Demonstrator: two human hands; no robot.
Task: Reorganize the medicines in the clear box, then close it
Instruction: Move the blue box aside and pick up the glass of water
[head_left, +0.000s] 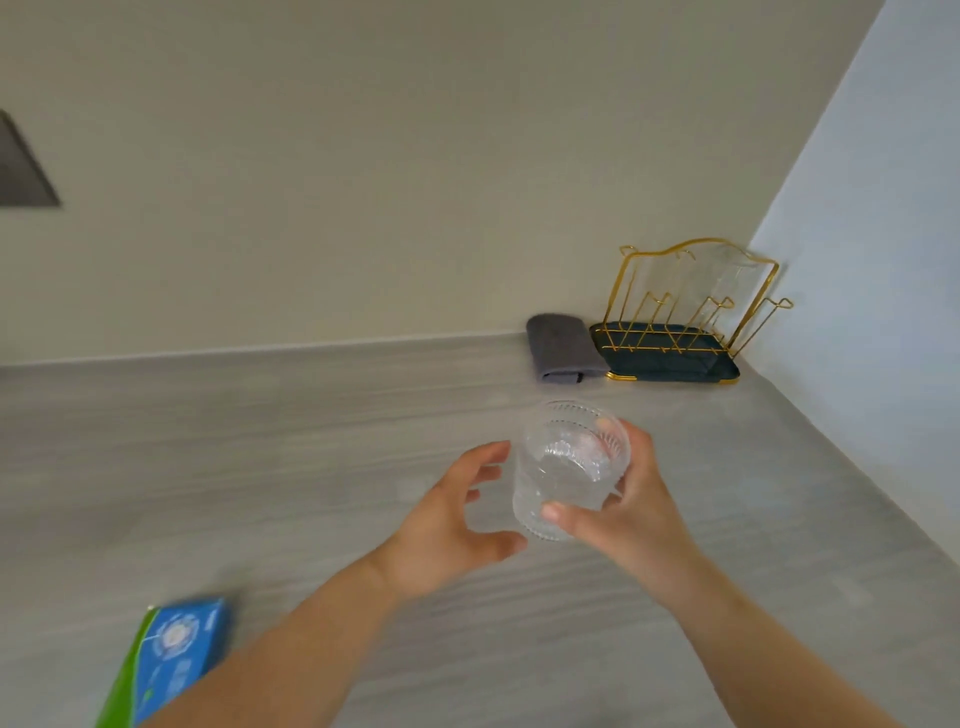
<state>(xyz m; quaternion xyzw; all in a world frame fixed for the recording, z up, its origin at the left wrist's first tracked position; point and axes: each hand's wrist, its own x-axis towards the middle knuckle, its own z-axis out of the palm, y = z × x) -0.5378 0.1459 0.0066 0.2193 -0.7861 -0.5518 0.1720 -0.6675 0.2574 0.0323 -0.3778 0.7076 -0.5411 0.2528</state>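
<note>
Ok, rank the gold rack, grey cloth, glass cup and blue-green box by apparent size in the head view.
1. gold rack
2. glass cup, enlarged by nearness
3. blue-green box, cut off by the frame edge, so its rank against the cup is unsure
4. grey cloth

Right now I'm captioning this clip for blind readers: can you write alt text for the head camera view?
A person's right hand holds a clear ribbed drinking glass above a grey wood-grain counter, with the open left hand beside it. A folded grey cloth and a gold wire rack on a dark tray sit in the far corner; a blue-and-green box lies near left.
</note>
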